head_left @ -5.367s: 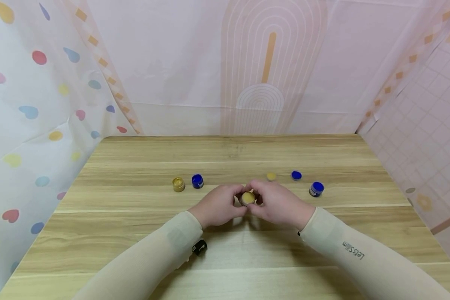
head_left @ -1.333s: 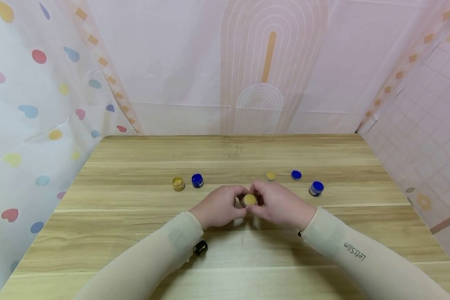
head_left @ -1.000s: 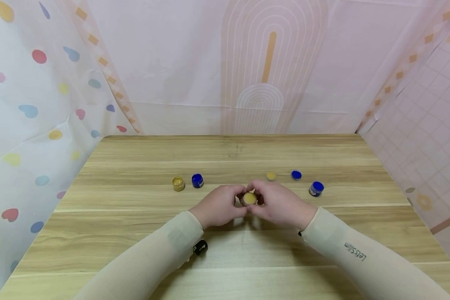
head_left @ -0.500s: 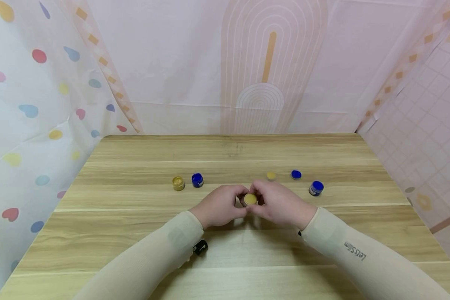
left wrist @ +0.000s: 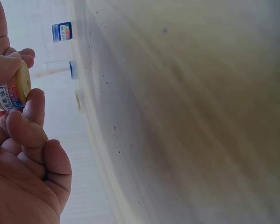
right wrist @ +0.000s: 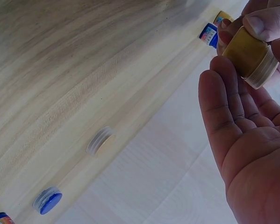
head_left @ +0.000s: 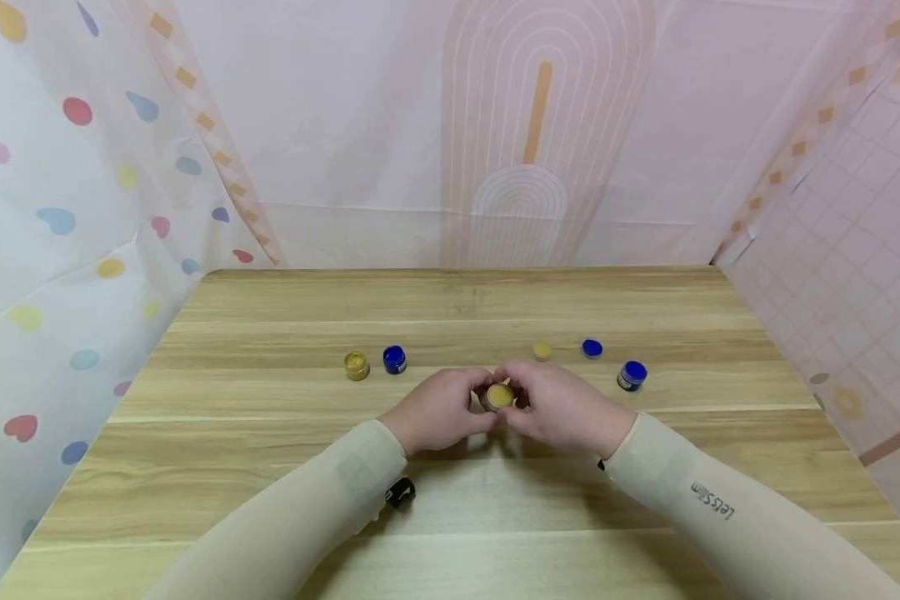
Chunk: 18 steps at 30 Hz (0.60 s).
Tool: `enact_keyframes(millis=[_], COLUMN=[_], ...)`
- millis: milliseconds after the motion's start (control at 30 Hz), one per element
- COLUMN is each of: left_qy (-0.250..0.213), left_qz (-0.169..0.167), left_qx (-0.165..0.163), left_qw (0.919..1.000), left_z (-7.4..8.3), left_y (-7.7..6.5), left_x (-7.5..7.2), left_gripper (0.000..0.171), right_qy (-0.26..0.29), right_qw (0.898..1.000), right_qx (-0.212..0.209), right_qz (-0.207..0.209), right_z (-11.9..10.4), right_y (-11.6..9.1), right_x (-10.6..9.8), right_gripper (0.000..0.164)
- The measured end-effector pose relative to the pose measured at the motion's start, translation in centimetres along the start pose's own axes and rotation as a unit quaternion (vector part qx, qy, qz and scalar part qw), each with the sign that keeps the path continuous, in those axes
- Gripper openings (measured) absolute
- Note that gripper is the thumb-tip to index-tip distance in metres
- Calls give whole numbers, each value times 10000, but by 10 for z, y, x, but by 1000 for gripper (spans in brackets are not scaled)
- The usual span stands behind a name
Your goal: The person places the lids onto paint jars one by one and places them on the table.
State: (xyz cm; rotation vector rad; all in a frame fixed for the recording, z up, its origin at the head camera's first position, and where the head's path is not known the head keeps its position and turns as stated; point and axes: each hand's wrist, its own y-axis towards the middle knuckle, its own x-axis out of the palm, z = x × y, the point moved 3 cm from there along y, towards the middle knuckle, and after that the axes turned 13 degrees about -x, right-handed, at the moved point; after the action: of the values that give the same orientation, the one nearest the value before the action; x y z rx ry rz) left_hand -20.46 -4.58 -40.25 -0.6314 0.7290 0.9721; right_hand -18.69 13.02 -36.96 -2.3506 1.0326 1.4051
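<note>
Between my hands, just above the table, is a small paint jar of ochre yellow (head_left: 499,396) with a clear-rimmed lid on top, tilted toward me. My left hand (head_left: 442,408) grips its body from the left; the printed label shows in the left wrist view. From the other side my right hand (head_left: 562,404) pinches the rim of the lid with thumb and fingers. In the right wrist view the jar's yellow body (right wrist: 245,51) shows above the ribbed lid edge (right wrist: 262,70). Some fingertips are hidden behind the jar.
Left of the hands stand an uncovered yellow paint jar (head_left: 357,365) and an uncovered blue one (head_left: 394,359). Beyond the right hand lie a loose yellow lid (head_left: 542,351) and a loose blue lid (head_left: 592,348). A lidded blue jar (head_left: 632,376) stands farther right on the wooden table (head_left: 270,500).
Both hands stay in place around the yellow jar. The right fingers shift back and forth at the lid, and the jar's tilt wavers slightly. The other jars and lids have not moved.
</note>
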Motion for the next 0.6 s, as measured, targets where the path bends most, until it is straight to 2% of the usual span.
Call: enact_keyframes(millis=[267,600], left_qy=[12,-51], left_qz=[-22,-85], left_qx=[-33,-97], left_qw=[10000,9999], left_z=[-1,0], left_y=[1,0], left_x=[1,2], left_gripper=[32,30], right_qy=[-46,-59], right_qw=[10000,9995], right_qx=[-39,307], right_qz=[-16,-8], right_z=[0,-1], right_y=[0,-1], right_x=[1,1], right_gripper=[18,21])
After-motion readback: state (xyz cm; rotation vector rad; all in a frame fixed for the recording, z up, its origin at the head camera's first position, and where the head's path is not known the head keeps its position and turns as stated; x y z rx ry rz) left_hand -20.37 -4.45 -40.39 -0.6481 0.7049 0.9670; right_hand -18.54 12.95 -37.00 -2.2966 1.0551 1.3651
